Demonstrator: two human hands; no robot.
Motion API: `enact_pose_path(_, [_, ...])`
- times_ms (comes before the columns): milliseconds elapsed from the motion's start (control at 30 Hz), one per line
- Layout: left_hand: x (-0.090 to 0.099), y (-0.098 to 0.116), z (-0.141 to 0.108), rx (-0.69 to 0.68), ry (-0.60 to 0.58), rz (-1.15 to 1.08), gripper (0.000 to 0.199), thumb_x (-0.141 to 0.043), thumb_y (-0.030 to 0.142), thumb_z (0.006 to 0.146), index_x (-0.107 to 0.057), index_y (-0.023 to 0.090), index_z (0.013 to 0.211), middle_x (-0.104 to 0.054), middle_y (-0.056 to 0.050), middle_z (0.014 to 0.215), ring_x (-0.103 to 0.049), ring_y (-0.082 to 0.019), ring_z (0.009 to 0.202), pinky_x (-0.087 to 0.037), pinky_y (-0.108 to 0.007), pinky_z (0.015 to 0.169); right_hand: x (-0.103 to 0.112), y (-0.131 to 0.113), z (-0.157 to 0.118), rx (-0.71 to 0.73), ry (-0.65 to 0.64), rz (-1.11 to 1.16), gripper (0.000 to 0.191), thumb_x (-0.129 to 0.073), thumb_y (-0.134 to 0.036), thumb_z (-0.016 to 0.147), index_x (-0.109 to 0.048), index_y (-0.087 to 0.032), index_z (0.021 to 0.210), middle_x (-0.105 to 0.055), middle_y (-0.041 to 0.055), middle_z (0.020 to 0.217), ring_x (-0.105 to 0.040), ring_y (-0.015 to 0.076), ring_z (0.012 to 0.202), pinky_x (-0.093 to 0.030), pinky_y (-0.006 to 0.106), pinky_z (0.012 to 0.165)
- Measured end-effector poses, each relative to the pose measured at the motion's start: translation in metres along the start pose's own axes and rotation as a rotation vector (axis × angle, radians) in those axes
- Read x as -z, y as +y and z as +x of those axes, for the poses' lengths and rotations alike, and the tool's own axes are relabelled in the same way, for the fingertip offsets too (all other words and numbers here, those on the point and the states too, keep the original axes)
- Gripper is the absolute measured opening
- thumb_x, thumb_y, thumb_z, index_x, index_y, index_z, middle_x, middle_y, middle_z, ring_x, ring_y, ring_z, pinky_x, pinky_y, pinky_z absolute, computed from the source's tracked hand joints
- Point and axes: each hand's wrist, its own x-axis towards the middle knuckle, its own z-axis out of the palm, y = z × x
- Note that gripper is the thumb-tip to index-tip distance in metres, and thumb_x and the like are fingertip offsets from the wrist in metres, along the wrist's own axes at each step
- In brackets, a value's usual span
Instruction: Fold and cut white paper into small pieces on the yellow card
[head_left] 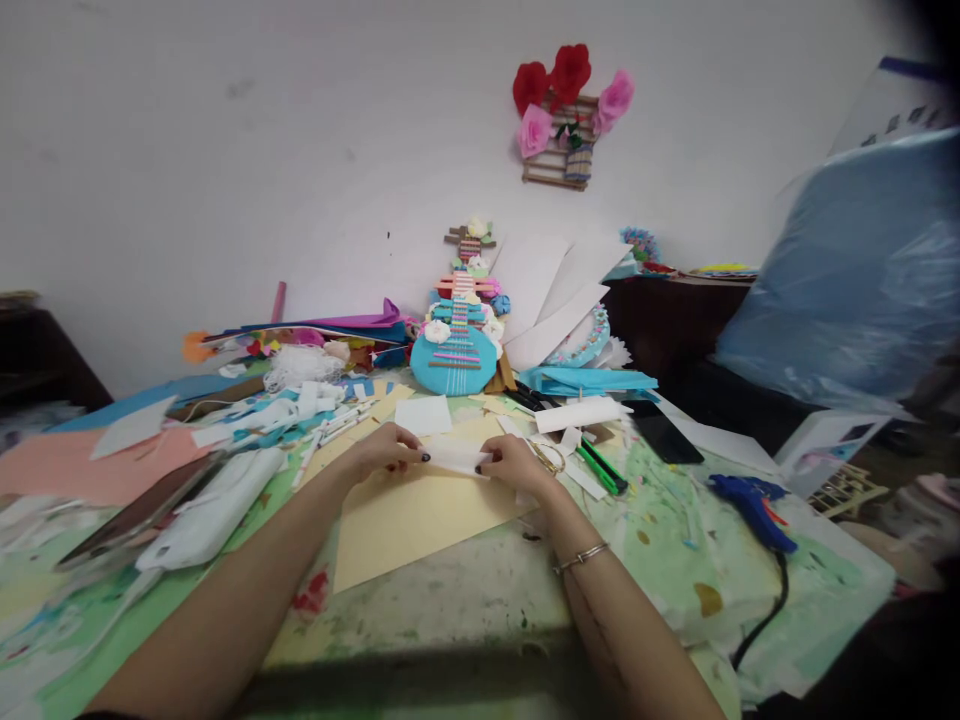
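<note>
A small strip of white paper [454, 456] is stretched between my two hands, just above a pale yellow sheet [420, 525]. My left hand [386, 450] pinches its left end between thumb and fingers. At the other end, my right hand [514, 463] grips the strip the same way. Behind the strip lies a white paper rectangle [423, 415]. Farther back stands a blue paper instrument [454, 360] with strings and paper flowers.
On the right are a green utility knife [602, 468], a black phone [665, 432] and a blue glue gun [754, 508] with its cord. To the left lie a white power bank [214, 507], a dark tablet-like device [139, 510] and a salmon sheet [90, 460]. Paper scraps cover the back.
</note>
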Motion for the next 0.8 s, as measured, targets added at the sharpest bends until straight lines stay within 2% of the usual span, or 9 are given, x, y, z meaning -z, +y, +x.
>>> enact_pose_path(133, [-0.003, 0.000, 0.001, -0.032, 0.007, -0.004, 0.036, -0.071, 0.044, 0.060, -0.063, 0.012, 0.073, -0.057, 0.000, 0.049, -0.049, -0.010, 0.043, -0.029, -0.019, 0.041, 0.000, 0.002, 0.000, -0.036, 0.003, 0.015, 0.008, -0.061, -0.017, 0.066, -0.066, -0.014, 0.071, -0.057, -0.0019, 0.061, -0.051, 0.0109, 0.061, -0.032, 0.019, 0.054])
enact_pose_path(367, [-0.010, -0.003, 0.002, -0.023, 0.005, -0.006, 0.041, -0.068, 0.052, 0.059, -0.057, 0.014, 0.069, -0.051, 0.002, 0.040, -0.043, -0.008, 0.036, -0.022, -0.019, 0.039, -0.001, 0.003, 0.002, -0.084, 0.041, 0.015, 0.012, -0.063, -0.021, 0.068, -0.068, -0.014, 0.076, -0.060, -0.0002, 0.065, -0.052, 0.0117, 0.064, -0.032, 0.020, 0.055])
enact_pose_path(800, [-0.013, -0.012, 0.005, -0.007, 0.031, 0.090, 0.042, -0.065, 0.055, 0.060, -0.054, 0.015, 0.061, -0.052, 0.001, 0.037, -0.045, -0.010, 0.032, -0.023, -0.020, 0.036, -0.007, -0.003, 0.000, -0.160, 0.125, -0.113, 0.010, -0.061, -0.022, 0.071, -0.067, -0.015, 0.076, -0.068, 0.0054, 0.079, -0.058, 0.0157, 0.075, -0.036, 0.023, 0.062])
